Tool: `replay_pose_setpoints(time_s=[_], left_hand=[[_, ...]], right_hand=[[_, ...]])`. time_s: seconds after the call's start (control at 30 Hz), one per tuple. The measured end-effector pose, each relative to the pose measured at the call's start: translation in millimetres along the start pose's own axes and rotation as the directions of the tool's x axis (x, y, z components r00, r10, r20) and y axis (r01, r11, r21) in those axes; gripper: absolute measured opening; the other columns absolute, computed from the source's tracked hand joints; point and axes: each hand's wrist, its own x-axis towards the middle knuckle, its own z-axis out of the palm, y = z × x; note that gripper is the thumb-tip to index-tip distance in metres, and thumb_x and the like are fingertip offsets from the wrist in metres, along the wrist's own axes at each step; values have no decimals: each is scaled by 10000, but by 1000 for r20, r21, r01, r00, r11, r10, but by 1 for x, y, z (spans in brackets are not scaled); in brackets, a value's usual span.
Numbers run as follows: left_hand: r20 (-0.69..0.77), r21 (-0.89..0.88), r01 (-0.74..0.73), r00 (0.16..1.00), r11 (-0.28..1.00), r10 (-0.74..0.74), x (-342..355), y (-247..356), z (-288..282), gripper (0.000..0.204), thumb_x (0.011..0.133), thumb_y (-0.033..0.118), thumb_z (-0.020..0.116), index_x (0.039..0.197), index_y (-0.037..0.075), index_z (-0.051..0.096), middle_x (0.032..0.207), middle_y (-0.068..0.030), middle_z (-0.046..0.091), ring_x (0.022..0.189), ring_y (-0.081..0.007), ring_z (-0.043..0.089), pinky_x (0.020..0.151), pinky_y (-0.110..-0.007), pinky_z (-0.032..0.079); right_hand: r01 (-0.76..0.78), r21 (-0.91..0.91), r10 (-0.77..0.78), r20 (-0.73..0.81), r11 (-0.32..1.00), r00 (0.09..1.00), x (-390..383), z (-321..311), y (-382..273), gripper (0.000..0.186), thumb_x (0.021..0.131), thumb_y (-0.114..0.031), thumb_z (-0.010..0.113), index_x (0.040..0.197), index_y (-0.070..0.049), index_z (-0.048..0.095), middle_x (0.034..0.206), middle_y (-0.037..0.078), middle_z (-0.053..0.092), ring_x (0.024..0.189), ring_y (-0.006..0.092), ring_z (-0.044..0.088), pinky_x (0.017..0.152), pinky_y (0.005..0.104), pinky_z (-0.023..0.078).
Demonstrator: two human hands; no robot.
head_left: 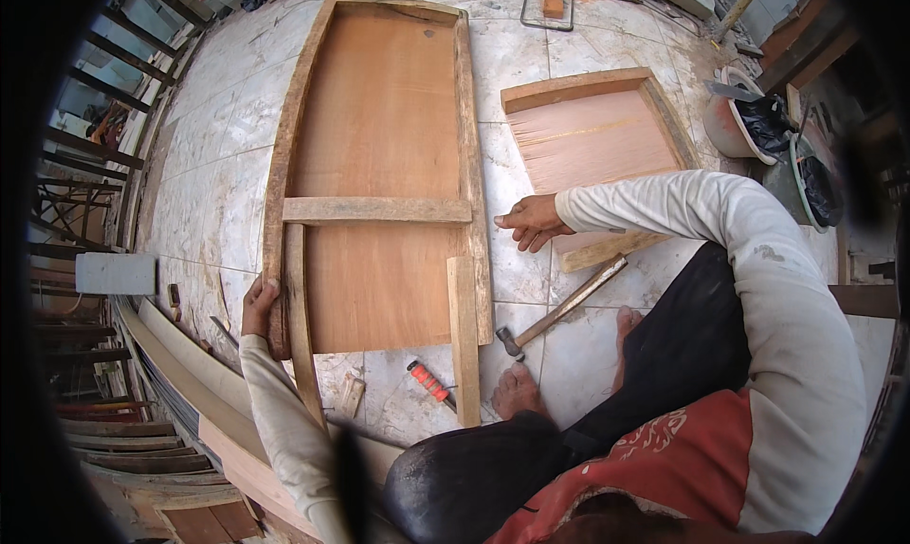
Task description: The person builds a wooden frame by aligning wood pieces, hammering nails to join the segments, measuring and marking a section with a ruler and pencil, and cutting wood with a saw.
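Observation:
A long wooden frame (379,210) backed with a brown plywood sheet (379,117) lies on the floor in front of me. My left hand (258,305) is wrapped round the near end of its left rail. Just off the right rail hangs my right hand (533,222), fingers apart and loosely bent, with nothing visible in them. Two loose-looking wood strips, one left (300,307) and one right (463,340), lie lengthwise over the near end and stick out toward me. By my foot rests a hammer (569,302); a screwdriver (431,381) with an orange-and-black handle lies closer to the frame.
A smaller plywood-backed frame (588,136) lies at the right, partly under my right arm. Buckets with black linings (744,127) stand beyond it. Long boards (190,364) and a grey block (116,273) are on the left. An orange block (553,4) sits at the far side.

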Motion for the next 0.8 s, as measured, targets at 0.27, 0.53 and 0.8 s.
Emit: replay_pose_setpoints(time_s=[0.27, 0.53, 0.8], left_hand=[[-33, -235, 98, 993, 967, -109, 1, -73, 6, 486, 954, 253, 682, 1350, -13, 594, 1134, -63, 690, 956, -167, 680, 861, -310, 558], [-88, -322, 90, 988, 942, -125, -12, -118, -2, 496, 952, 297, 681, 1338, -3, 600, 1139, -69, 687, 952, -178, 686, 855, -320, 561], [-197, -514, 109, 950, 851, -240, -21, -105, 17, 611, 954, 475, 649, 1358, 25, 566, 1133, -152, 702, 939, -285, 719, 827, -403, 609]], right_hand=[[114, 181, -104, -64, 977, 993, 36, 18, -8, 742, 946, -446, 633, 1470, 30, 411, 1458, 243, 482, 1307, 394, 524, 1071, 505, 456], [166, 221, -115, -226, 961, 967, 62, 13, -34, 392, 973, -358, 601, 1158, -15, 640, 1051, 113, 676, 905, 216, 648, 816, 347, 518], [484, 301, -376, -351, 822, 857, 100, -2, -142, 767, 964, -342, 599, 1608, -112, 253, 1266, 190, 570, 1089, 260, 588, 951, 383, 475]])
